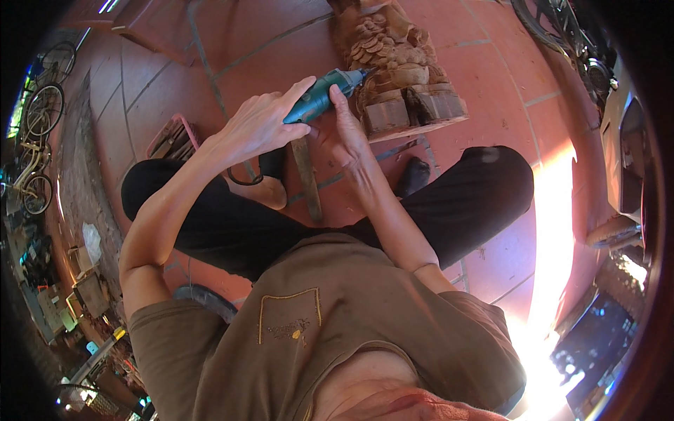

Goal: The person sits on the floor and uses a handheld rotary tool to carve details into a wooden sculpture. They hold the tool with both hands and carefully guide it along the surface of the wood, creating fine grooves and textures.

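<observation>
A teal handheld rotary tool (309, 105) is held in front of me, its dark tip pointing right toward a carved wooden figure (393, 59). My left hand (263, 119) is closed around the rear of its body. My right hand (345, 133) grips it nearer the nose, thumb along the side; its other fingers are mostly hidden. The figure lies on the floor, with rounded, detailed carving and a flat block-like base toward me. Whether the tip touches the wood, I cannot tell. A dark cord (246, 181) loops below my left wrist.
Between my bent legs lies a narrow wooden stick (305, 179) on the red tile floor (239, 38). A pink-rimmed container (175, 137) of slim tools stands beyond my left knee. Bicycles (43, 109) and a long timber (88, 161) are at left, a motorbike (597, 70) at far right.
</observation>
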Demonstrator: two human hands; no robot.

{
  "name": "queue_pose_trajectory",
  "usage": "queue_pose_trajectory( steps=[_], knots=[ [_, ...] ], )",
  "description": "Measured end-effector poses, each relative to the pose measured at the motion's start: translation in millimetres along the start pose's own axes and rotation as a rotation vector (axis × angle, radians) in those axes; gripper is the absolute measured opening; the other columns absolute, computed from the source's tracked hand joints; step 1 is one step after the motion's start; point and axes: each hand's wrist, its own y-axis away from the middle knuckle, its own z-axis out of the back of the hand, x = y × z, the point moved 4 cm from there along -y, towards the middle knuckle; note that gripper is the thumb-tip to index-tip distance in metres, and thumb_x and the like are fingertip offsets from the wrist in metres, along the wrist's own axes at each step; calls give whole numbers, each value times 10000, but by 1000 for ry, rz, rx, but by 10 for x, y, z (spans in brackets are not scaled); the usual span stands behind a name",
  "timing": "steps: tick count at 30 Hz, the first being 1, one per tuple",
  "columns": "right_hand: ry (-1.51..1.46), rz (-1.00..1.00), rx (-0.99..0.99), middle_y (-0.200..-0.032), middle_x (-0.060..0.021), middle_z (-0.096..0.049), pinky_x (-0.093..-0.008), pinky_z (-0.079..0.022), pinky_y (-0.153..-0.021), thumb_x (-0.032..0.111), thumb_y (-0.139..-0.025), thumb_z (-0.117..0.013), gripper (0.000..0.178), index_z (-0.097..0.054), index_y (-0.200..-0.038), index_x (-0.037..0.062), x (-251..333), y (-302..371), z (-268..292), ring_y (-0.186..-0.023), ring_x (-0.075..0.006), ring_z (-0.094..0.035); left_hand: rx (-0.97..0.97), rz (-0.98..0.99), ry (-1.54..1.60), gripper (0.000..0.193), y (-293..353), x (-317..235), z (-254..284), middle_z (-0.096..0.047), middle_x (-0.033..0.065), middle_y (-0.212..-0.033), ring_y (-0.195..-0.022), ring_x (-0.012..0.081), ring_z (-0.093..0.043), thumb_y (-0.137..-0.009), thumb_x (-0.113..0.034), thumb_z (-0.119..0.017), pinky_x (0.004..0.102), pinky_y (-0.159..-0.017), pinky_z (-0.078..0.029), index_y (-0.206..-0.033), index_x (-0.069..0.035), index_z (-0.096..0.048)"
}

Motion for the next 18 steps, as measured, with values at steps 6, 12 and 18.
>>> queue_pose_trajectory(
  steps=[6, 12, 18],
  knots=[
    [70, 25, -23, -1249, -96, -624, -395, -553, -917, 537, -932, -604, 595, -500, -1322, 100, 6, 3, 0, -1123, -225, -634, -9, -8, -25, 831, -20, 29, -24, -659, 273, -1084, -948, 460, -652, -799, -251, -750, 479, -823, -523, -1500, -131, -320],
    [44, 25, 10, -1265, -92, -618, -399, -556, -910, 552, -940, -580, 594, -512, -1317, 99, -15, -21, 30, -1125, -221, -632, -4, -13, -7, 827, -40, -11, 2, -664, 263, -1060, -936, 448, -657, -784, -241, -735, 477, -818, -523, -1496, -124, -330],
    [56, 17, -32, -1248, -83, -623, -395, -551, -901, 571, -925, -591, 607, -516, -1314, 111, -13, -52, 35, -1121, -220, -632, -11, 0, 1, 801, -55, -26, 35, -666, 260, -1037, -911, 440, -660, -780, -251, -711, 473, -801, -519, -1483, -119, -352]
  ],
)
